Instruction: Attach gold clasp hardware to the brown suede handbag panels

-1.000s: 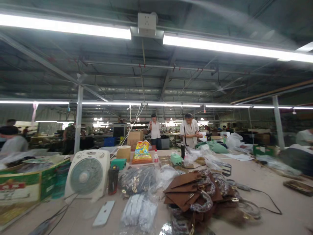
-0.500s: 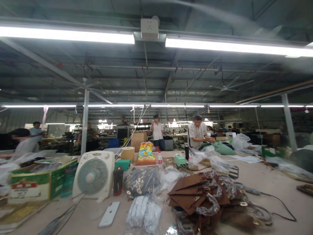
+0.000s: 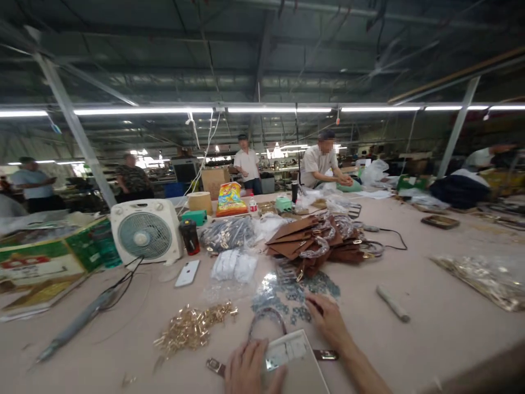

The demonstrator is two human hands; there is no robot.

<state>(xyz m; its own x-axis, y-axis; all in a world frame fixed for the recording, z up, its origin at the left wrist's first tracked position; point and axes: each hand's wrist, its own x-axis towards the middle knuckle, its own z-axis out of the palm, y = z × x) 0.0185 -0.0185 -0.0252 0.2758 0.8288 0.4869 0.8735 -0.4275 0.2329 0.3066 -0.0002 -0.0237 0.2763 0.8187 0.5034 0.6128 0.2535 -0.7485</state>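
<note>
My left hand [image 3: 249,368] lies on the left part of a small handbag [image 3: 301,364], its fingers stretched out on the pale panel. The bag has a wrapped top handle [image 3: 267,312] and brown side straps [image 3: 327,355] with metal fittings. To the bag's upper right, my right hand [image 3: 330,323] reaches to the edge of a scatter of small flat metal pieces [image 3: 287,301]. Its fingertips are drawn together; whatever is between them is too small to make out. Left of the bag is a heap of small gold-coloured metal fittings [image 3: 194,328].
Beyond the hands lie stacked brown bags [image 3: 305,238], plastic-wrapped white bundles [image 3: 233,266] and a phone [image 3: 187,273]. A fan [image 3: 143,232] and a corded tool [image 3: 77,324] are at left. On the right are a short rod [image 3: 392,302] and a bag of metal parts [image 3: 484,279]. Co-workers stand farther back.
The view has tilted down and shifted right. Both my hands, the handbag and the metal fittings, out of sight before, now show at the bottom.
</note>
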